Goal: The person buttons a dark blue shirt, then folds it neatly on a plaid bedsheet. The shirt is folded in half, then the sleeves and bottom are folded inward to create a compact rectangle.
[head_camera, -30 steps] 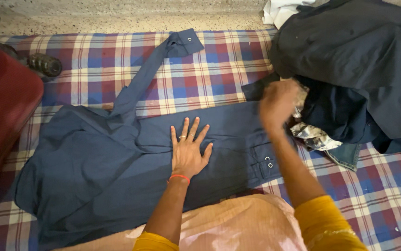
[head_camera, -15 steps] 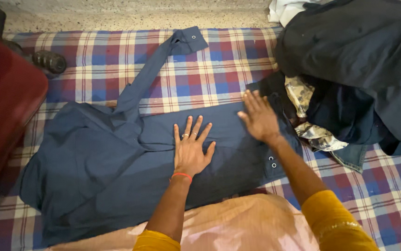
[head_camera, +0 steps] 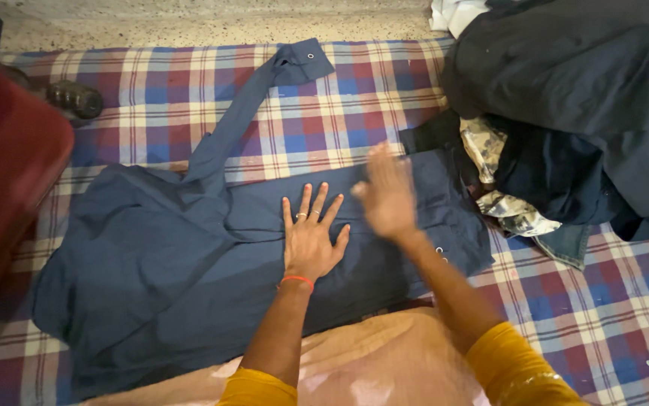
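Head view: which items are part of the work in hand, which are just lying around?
In hand:
- dark blue cotton shirt
- left hand, flat on it
- right hand, blurred above it

Lying about:
- dark clothes pile
- checked mat
- red case
- dark dumbbell

So from where I'm watching, the shirt [head_camera: 151, 263] is spread flat on the blanket [head_camera: 369, 98], one sleeve [head_camera: 249, 105] stretching away toward the far edge. My left hand [head_camera: 311, 240] lies flat on the middle of the shirt, my right hand [head_camera: 386, 197] just beside it to the right. The clothes pile [head_camera: 565, 113] sits far right, the suitcase [head_camera: 1, 188] at the left edge, and the floor [head_camera: 189, 19] is behind the blanket.
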